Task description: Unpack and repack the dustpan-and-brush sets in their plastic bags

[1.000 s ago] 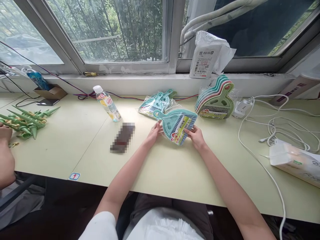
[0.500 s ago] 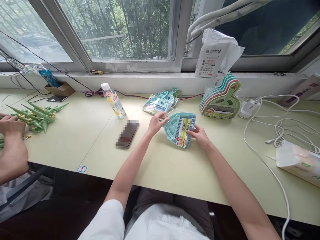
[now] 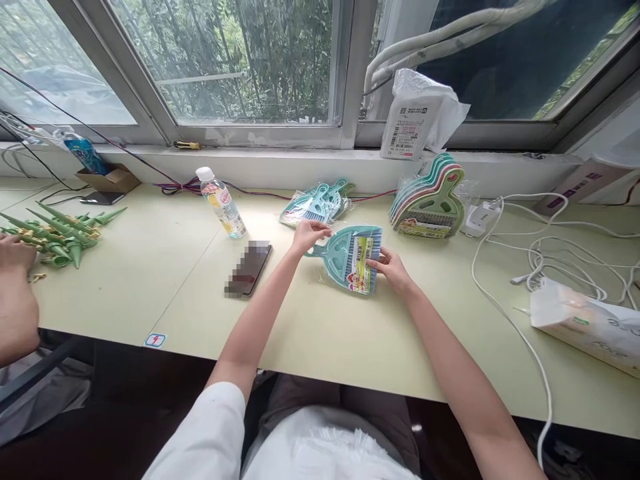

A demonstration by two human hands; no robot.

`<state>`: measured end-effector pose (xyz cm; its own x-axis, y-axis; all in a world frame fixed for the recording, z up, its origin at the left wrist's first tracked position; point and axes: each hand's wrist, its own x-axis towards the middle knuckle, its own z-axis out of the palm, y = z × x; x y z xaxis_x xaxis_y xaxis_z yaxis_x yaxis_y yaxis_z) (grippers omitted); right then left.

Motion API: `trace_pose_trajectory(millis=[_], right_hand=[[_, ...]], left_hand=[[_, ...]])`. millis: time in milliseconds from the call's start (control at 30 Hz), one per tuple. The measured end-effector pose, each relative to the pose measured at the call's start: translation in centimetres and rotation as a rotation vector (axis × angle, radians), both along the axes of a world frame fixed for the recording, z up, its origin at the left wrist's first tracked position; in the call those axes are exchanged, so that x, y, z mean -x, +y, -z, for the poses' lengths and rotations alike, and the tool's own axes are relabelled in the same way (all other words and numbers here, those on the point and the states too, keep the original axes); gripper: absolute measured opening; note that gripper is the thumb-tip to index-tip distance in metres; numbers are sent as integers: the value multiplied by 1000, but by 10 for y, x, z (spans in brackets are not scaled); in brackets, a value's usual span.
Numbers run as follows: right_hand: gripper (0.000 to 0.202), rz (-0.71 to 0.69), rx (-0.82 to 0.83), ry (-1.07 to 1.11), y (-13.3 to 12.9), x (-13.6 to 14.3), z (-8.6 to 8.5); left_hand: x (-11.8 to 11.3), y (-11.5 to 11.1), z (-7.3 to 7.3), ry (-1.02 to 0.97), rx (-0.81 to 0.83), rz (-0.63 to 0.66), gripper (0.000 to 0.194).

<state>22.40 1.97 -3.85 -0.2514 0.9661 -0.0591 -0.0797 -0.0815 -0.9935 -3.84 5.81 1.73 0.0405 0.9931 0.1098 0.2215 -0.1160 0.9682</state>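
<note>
A turquoise dustpan-and-brush set (image 3: 337, 260) with a printed label lies tilted just over the table, its handle pointing left. My right hand (image 3: 393, 269) grips the bristle end, thumb on top of the label. Above the handle is my left hand (image 3: 310, 237), its thumb and fingertips pinched together; what sits between them is too small to make out, though clear film shows around the handle. Behind it lie wrapped dustpan sets (image 3: 320, 202) in clear plastic. To the right, a stack of dustpan sets (image 3: 430, 203) in green, pink and turquoise leans upright.
A bottle (image 3: 221, 203) and a phone (image 3: 249, 269) stand left of my arm. White cables (image 3: 560, 263), a charger (image 3: 481, 217) and a tissue pack (image 3: 583, 320) lie right. At far left another person's hand (image 3: 15, 257) rests by green cone-shaped pieces (image 3: 67, 233).
The view has shifted slightly right. My left hand has moved back a little off the handle, which now shows more fully. My right hand keeps its grip on the dustpan set.
</note>
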Motion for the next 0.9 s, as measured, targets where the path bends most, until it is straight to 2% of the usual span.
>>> trace_pose_trajectory(millis=[100, 167, 233, 333, 433, 500, 567, 667, 767, 833, 900], right_hand=[[53, 72, -12, 28, 2, -5, -1], [52, 155, -21, 68, 7, -12, 1], [51, 236, -21, 120, 13, -19, 5], [51, 307, 3, 180, 20, -23, 14], [53, 315, 27, 207, 21, -21, 17], [52, 303, 39, 220, 18, -16, 16], [50, 298, 47, 229, 15, -12, 12], [48, 298, 33, 232, 10, -7, 7], [47, 279, 5, 231, 7, -6, 4], [47, 241, -5, 223, 5, -6, 3], [47, 191, 0, 205, 4, -6, 1]], left_hand=[[7, 12, 1, -51, -11, -237, 21], [18, 24, -4, -92, -20, -432, 19], [32, 39, -15, -123, -14, -573, 18], [48, 53, -37, -82, -49, -696, 22], [45, 49, -53, 71, -179, -831, 33], [30, 32, -52, 170, -295, -878, 35], [7, 7, -43, 211, -378, -805, 30], [-33, -30, -14, 93, -372, -566, 25], [-63, -54, 17, -116, -119, -359, 30], [-73, -60, 34, -236, 85, -180, 35], [-76, -60, 47, -332, 218, -18, 38]])
